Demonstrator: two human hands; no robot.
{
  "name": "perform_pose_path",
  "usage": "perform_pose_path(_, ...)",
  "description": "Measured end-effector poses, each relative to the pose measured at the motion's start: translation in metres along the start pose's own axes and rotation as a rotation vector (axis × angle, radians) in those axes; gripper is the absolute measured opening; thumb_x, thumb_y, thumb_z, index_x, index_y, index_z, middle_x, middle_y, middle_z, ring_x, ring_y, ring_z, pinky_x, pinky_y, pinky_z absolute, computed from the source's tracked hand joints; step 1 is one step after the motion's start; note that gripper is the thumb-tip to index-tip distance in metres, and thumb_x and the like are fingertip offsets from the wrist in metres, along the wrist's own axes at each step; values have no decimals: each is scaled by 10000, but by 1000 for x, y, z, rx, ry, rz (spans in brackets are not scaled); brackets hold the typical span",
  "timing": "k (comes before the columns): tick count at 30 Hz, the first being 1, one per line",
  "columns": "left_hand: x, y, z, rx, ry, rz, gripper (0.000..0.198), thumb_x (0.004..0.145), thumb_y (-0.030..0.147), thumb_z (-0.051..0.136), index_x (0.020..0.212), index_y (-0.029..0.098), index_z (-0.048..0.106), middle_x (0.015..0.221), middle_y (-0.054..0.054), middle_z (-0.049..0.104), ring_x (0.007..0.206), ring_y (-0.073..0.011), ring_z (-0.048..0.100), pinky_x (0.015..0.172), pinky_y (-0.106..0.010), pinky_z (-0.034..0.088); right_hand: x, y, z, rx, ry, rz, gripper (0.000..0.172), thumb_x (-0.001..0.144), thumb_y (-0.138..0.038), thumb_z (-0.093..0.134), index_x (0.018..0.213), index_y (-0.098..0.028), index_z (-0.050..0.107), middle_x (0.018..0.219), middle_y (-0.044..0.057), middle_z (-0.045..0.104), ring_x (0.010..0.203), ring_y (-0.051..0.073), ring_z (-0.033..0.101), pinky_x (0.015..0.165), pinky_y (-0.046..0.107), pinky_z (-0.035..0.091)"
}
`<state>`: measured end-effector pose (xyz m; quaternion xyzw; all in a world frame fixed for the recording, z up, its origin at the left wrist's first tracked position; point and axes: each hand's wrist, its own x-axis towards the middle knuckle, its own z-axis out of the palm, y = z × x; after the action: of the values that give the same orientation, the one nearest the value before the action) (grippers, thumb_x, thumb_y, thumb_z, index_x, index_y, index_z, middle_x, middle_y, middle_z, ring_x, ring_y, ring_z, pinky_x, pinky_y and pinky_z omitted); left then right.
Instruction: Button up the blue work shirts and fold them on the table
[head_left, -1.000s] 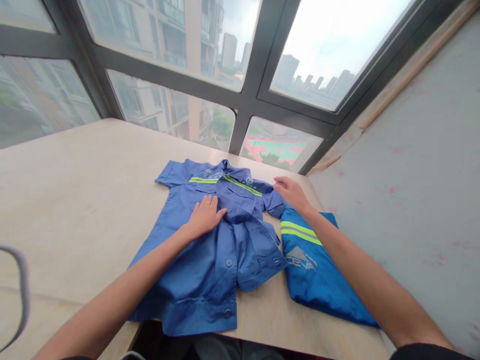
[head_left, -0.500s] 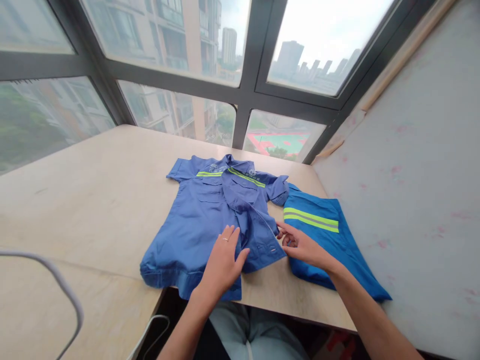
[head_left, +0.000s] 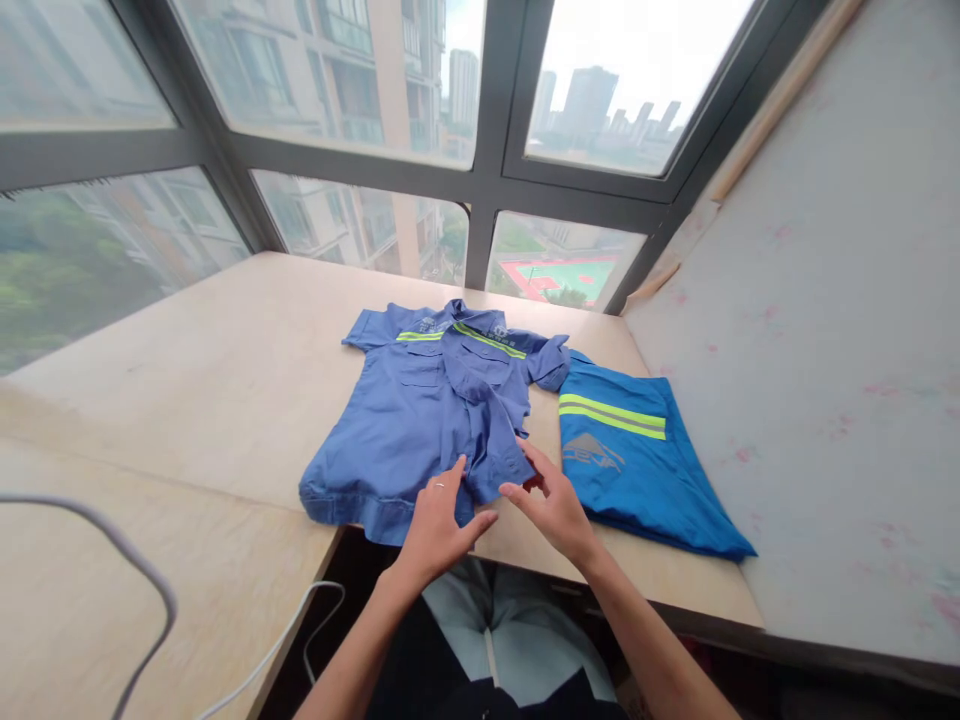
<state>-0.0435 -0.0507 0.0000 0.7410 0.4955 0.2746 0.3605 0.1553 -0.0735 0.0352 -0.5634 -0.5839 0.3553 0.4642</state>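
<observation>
A blue short-sleeved work shirt (head_left: pixel 409 420) with yellow-green reflective stripes lies front-up on the pale wooden table (head_left: pixel 225 390), its front panels bunched along the button line. My left hand (head_left: pixel 437 522) rests on the shirt's lower hem near the table's front edge, fingers flat and thumb spread. Beside it, my right hand (head_left: pixel 553 508) has its fingers stretched out, the fingertips touching the lower corner of the shirt's right front panel. Neither hand clasps the cloth.
A brighter blue folded garment (head_left: pixel 637 465) with a reflective stripe and a grey logo lies right of the shirt. A white cable (head_left: pixel 127 560) loops over the near left table. Large windows (head_left: pixel 420 90) stand behind; a pale wall (head_left: pixel 840 330) bounds the right.
Both hands have drawn back from the shirt's chest and sleeve to its lower hem near the table edge. The view has pulled back, and the shirt's front lies smoother.
</observation>
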Motion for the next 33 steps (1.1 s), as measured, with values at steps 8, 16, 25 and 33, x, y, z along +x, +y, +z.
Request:
perform_pose_path(8, 13, 14, 1, -223, 225, -142, 307, 771, 473, 598, 731, 169, 614, 718, -24, 619, 682, -180, 566, 632, -290, 453, 6, -28, 27, -84, -342, -370, 323, 890, -238, 599, 1204, -250, 674, 1209, 77, 693, 1158, 224, 621, 1018, 410, 487)
perform_pose_path(16, 8, -8, -3, -374, 455, -333, 455, 777, 540, 579, 518, 196, 434, 505, 49, 401, 541, -112, 403, 548, -240, 337, 21, 20, -7, -111, 181, 143, 418, 775, -274, 632, 1180, -176, 594, 1181, 128, 648, 973, 222, 665, 809, 369, 562)
perform_pose_path(25, 0, -16, -4, -428, 556, -297, 442, 729, 503, 644, 504, 201, 413, 490, 65, 351, 508, -95, 334, 519, -239, 341, 40, -7, -3, 152, -5, 384, 211, 719, -292, 655, 873, -170, 578, 487, -78, 506, 369, 97, 472, 385, 210, 376)
perform_pose_path(33, 10, -19, -3, -629, 684, -279, 341, 737, 495, 619, 737, 156, 651, 633, 19, 581, 629, -140, 537, 633, -252, 454, -18, -50, -31, 415, 163, 377, 628, 748, -485, 676, 1268, -198, 473, 476, -123, 460, 301, 82, 382, 292, 186, 298)
